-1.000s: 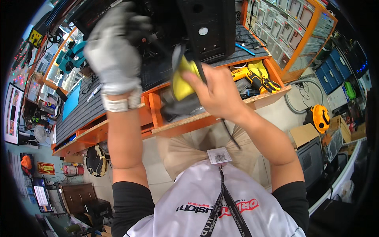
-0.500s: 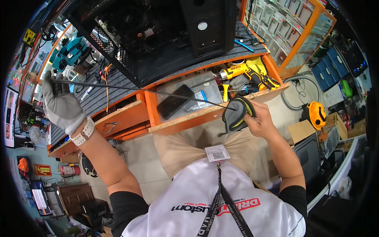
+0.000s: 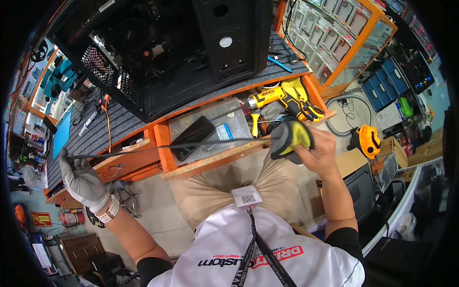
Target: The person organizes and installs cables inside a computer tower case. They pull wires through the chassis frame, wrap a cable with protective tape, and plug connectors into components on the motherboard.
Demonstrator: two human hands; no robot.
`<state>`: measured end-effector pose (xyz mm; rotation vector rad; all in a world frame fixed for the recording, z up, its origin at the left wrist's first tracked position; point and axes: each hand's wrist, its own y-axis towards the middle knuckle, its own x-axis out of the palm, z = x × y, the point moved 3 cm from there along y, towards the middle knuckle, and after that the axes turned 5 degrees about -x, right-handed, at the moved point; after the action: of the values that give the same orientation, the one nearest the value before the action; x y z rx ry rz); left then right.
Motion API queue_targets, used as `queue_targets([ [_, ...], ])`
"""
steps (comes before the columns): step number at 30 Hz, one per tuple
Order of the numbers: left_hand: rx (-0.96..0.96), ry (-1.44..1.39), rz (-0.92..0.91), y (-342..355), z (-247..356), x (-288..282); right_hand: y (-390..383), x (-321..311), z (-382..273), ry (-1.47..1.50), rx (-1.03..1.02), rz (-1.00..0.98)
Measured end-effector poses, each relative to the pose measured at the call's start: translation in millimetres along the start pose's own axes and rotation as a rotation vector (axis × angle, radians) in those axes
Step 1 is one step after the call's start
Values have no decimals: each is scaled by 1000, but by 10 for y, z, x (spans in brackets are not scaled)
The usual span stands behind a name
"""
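Note:
A thin black cord or strap (image 3: 191,143) runs nearly taut between my hands across the open drawer. My left hand (image 3: 82,182), in a grey glove with a white watch at the wrist, is closed on its far end, at the left. My bare right hand (image 3: 315,150) is closed on a folded, padded piece (image 3: 283,141), black and grey with a yellow-green side; its exact kind I cannot tell. The cord reaches into that piece. Beneath the cord, a dark smartphone (image 3: 192,138) rests on a clear plastic box (image 3: 234,117) inside the drawer.
An open black computer case (image 3: 158,57) stands on the ridged grey bench mat. Inside the orange drawer (image 3: 210,165) lie a yellow power drill (image 3: 272,97), a yellow-handled tool (image 3: 255,123) and gloves. A glass cabinet (image 3: 334,38) stands right; a yellow-and-black machine (image 3: 368,142) sits on the floor.
My left hand has come down, so the cord now lies flatter and lower. The padded piece has turned, showing more of its yellow-green side. The whole view has shifted slightly.

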<state>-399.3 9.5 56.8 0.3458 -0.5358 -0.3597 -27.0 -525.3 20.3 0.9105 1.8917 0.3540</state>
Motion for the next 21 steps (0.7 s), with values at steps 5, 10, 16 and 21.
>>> queue_targets([
  [5,130,56,193,-62,79,130,534,129,403,250,333,515],
  [10,41,28,154,-309,-140,428,863,4,1111,61,344,426],
  [16,-36,166,133,-676,-336,652,1108,218,906,-623,286,-14],
  [21,-144,262,-36,-957,-652,846,1145,949,-22,9,23,-52],
])
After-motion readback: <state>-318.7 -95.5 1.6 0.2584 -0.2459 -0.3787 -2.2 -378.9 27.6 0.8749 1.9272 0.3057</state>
